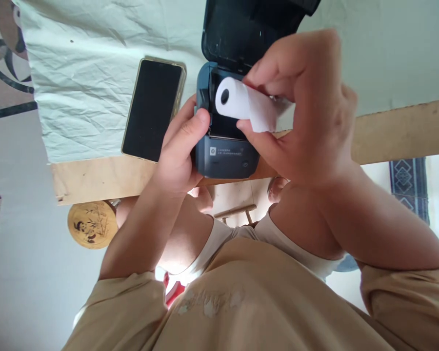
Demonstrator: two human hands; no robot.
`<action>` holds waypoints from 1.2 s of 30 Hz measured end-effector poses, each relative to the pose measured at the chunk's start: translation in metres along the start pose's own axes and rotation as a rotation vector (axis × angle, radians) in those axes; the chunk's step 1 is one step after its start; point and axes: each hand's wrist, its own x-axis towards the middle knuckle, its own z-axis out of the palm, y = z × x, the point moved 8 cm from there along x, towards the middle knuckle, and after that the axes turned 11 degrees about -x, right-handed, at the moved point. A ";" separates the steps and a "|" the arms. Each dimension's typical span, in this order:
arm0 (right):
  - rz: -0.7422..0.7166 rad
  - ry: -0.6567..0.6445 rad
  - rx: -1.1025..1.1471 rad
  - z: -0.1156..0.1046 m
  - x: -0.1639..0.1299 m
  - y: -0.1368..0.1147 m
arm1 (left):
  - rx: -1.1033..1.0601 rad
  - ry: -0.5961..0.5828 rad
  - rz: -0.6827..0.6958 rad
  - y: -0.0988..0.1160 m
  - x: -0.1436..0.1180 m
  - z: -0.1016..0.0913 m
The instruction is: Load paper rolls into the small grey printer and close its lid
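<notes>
A small dark blue printer point(227, 158) stands at the table's near edge with its lid point(241, 29) flipped open to the back. My left hand point(179, 146) grips the printer's left side, thumb on its front corner. My right hand point(307, 107) pinches a white paper roll point(241, 103) between thumb and fingers, held just over the printer's open paper bay. The roll's hollow core faces left.
A black smartphone point(153, 109) lies screen-up to the left of the printer on a wrinkled white cloth point(95, 83). The wooden table edge point(95, 178) runs along the front. A round wooden stool point(92, 224) stands on the floor below.
</notes>
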 end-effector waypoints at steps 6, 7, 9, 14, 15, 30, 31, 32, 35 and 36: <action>-0.071 0.147 -0.032 -0.006 -0.002 -0.006 | -0.067 -0.016 0.039 0.001 -0.003 0.005; -0.071 0.173 -0.041 -0.008 -0.003 -0.008 | -0.060 -0.026 0.012 -0.001 -0.003 0.005; -0.080 0.234 -0.052 -0.015 -0.005 -0.011 | -0.051 -0.031 -0.010 -0.002 -0.004 0.004; -0.253 0.332 0.035 -0.023 -0.014 -0.025 | -0.057 -0.070 0.079 0.001 -0.002 0.002; -0.303 0.318 0.051 -0.021 -0.016 -0.028 | -0.043 -0.100 0.105 0.002 -0.002 0.003; -0.125 0.097 0.044 -0.011 -0.013 -0.018 | 0.052 -0.148 0.100 -0.002 0.003 -0.006; -0.142 0.094 0.046 -0.011 -0.014 -0.019 | 0.043 -0.169 0.115 -0.001 0.003 -0.006; -0.159 0.090 0.052 -0.010 -0.014 -0.020 | 0.035 -0.192 0.127 -0.001 0.003 -0.005; -0.185 0.081 0.091 -0.011 -0.014 -0.020 | 0.047 -0.195 0.119 -0.002 0.004 -0.006; -0.194 0.133 0.123 -0.017 -0.014 -0.019 | 0.062 -0.166 0.105 -0.003 0.004 -0.008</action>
